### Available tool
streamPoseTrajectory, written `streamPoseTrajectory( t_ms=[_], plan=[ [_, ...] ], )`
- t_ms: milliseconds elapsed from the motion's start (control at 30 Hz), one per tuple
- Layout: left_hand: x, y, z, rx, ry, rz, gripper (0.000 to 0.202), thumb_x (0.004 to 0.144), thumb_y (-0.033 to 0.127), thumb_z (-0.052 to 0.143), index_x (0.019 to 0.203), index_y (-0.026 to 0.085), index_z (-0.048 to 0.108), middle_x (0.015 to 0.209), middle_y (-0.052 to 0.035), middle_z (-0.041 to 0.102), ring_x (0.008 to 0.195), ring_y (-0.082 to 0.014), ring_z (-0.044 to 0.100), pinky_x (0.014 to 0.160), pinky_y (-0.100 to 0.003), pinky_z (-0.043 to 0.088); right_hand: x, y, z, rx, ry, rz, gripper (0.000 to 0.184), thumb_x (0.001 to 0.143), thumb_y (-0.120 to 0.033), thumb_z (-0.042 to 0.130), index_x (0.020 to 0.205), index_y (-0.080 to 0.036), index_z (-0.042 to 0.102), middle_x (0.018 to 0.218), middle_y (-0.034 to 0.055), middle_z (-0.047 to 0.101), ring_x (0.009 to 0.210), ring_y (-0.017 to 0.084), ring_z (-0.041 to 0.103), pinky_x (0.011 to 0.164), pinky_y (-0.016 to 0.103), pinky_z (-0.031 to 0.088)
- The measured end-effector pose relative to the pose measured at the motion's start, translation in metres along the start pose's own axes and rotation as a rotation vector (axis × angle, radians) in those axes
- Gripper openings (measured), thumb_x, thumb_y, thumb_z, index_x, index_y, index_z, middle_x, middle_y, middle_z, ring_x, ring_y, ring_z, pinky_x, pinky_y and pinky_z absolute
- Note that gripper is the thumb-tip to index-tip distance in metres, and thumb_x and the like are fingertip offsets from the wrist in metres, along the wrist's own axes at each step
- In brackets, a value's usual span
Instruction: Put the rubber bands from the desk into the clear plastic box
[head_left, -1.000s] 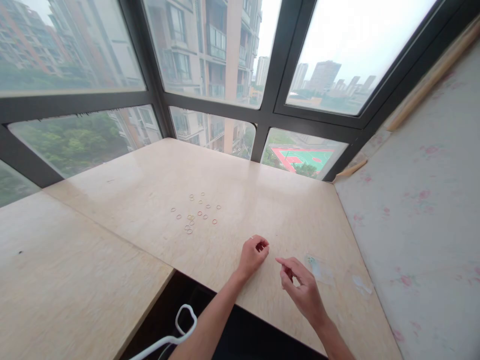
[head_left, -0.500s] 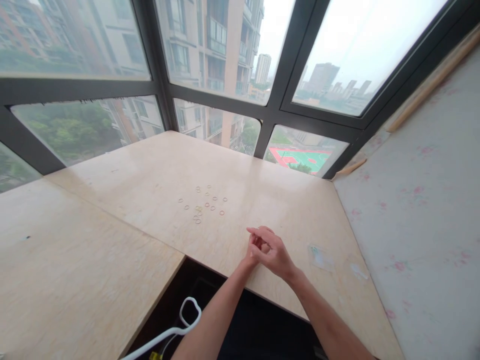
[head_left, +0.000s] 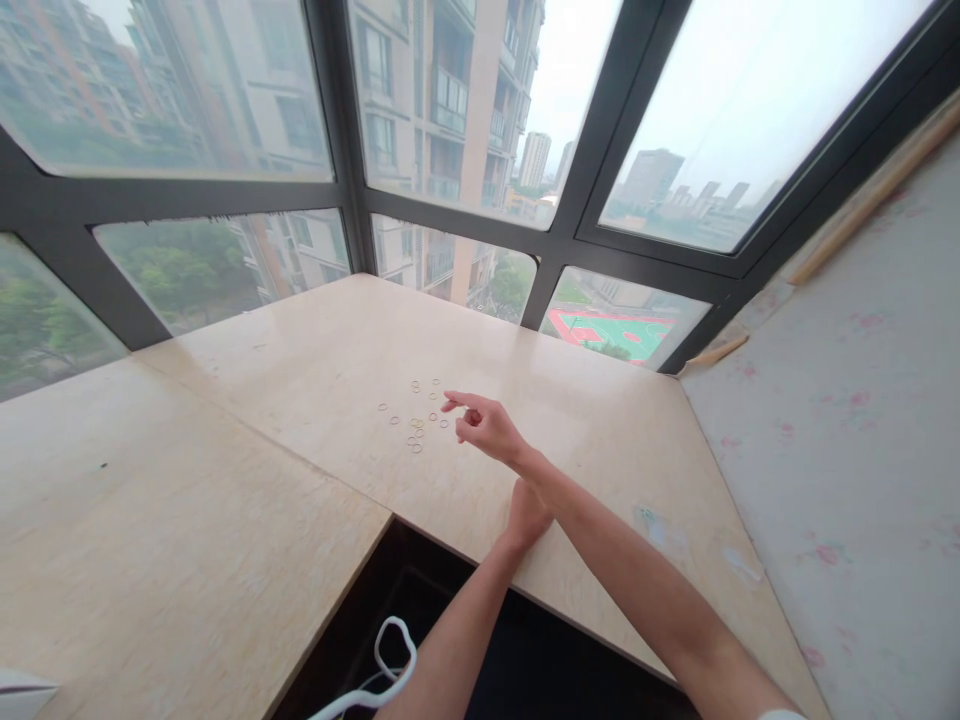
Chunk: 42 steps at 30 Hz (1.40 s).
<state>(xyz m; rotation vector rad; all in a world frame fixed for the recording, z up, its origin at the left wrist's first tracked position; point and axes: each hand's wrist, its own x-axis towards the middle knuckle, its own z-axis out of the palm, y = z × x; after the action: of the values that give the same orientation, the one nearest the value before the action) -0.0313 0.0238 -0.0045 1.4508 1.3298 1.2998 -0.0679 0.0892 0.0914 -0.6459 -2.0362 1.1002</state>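
Note:
Several small thin rings (head_left: pixel 417 448), like rubber bands in pale, yellow and red tones, lie scattered on the beige marble-look counter (head_left: pixel 315 345). My right hand (head_left: pixel 489 428) is over the right side of this group, with index finger and thumb stretched apart and the other fingers curled. Nothing shows between its fingers, and it hides some of the rings. My left hand (head_left: pixel 529 515) rests near the counter's front edge, behind my right forearm. Its fingers are hidden, so what they hold, if anything, cannot be seen.
Clear plastic packets (head_left: pixel 652 525) lie at the right, near the flowered wall (head_left: pixel 847 480). A white looped cable (head_left: pixel 396 650) rises from the dark gap in front. Dark-framed windows (head_left: pixel 360 230) border the back. A white object (head_left: pixel 26 690) shows at lower left.
My right hand has moved forward and left, away from my left hand, to the rings. My left hand stays near the front edge. The view has shifted slightly.

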Motion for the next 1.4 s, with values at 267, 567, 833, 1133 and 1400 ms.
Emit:
streamPoseTrajectory(
  t_ms=[267, 567, 833, 1133, 1400],
  plan=[
    [-0.008, -0.004, 0.003, -0.067, 0.02, -0.08, 0.006, 0.074, 0.017, 0.061, 0.08, 0.016, 0.062, 0.089, -0.0111, 0.07, 0.092, -0.0311, 0.062, 0.078, -0.04, 0.051, 0.062, 0.057, 0.035, -0.195, -0.178, 0.05, 0.043, 0.072, -0.008, 0.058, 0.115, -0.012, 0.064, 0.081, 0.0001, 0.069, 0.049, 0.005, 0.058, 0.055, 0.019, 0.047],
    [-0.008, -0.002, 0.002, -0.191, -0.016, -0.095, 0.019, 0.076, 0.025, 0.061, 0.093, 0.018, 0.065, 0.109, -0.0131, 0.07, 0.105, -0.0348, 0.059, 0.092, -0.046, 0.047, 0.09, 0.081, 0.049, -0.35, -0.275, 0.021, 0.035, 0.073, -0.006, 0.058, 0.106, -0.009, 0.069, 0.086, 0.0037, 0.07, 0.065, 0.009, 0.056, 0.07, 0.022, 0.045],
    [-0.005, -0.002, 0.004, -0.158, 0.002, -0.054, 0.018, 0.078, 0.032, 0.06, 0.089, 0.018, 0.064, 0.101, -0.0132, 0.071, 0.106, -0.0361, 0.06, 0.087, -0.044, 0.05, 0.102, 0.087, 0.045, -0.398, -0.326, -0.004, 0.037, 0.07, -0.002, 0.058, 0.104, -0.012, 0.07, 0.084, 0.0014, 0.07, 0.064, 0.008, 0.055, 0.068, 0.02, 0.043],
    [-0.003, 0.0, 0.004, -0.076, -0.037, -0.03, 0.014, 0.079, 0.028, 0.058, 0.083, 0.016, 0.063, 0.092, -0.0108, 0.072, 0.097, -0.0314, 0.062, 0.079, -0.038, 0.051, 0.105, 0.085, 0.041, -0.468, -0.438, -0.02, 0.035, 0.075, -0.004, 0.055, 0.107, -0.012, 0.069, 0.089, 0.0018, 0.072, 0.053, 0.006, 0.057, 0.063, 0.02, 0.045],
    [-0.003, 0.001, 0.004, -0.051, -0.028, -0.027, 0.007, 0.077, 0.02, 0.057, 0.078, 0.016, 0.063, 0.086, -0.0097, 0.072, 0.091, -0.0295, 0.063, 0.074, -0.035, 0.051, 0.107, 0.087, 0.042, -0.643, -0.628, -0.112, 0.036, 0.071, -0.003, 0.062, 0.101, -0.019, 0.07, 0.098, 0.0043, 0.072, 0.092, 0.02, 0.063, 0.079, 0.029, 0.044]
  ],
)
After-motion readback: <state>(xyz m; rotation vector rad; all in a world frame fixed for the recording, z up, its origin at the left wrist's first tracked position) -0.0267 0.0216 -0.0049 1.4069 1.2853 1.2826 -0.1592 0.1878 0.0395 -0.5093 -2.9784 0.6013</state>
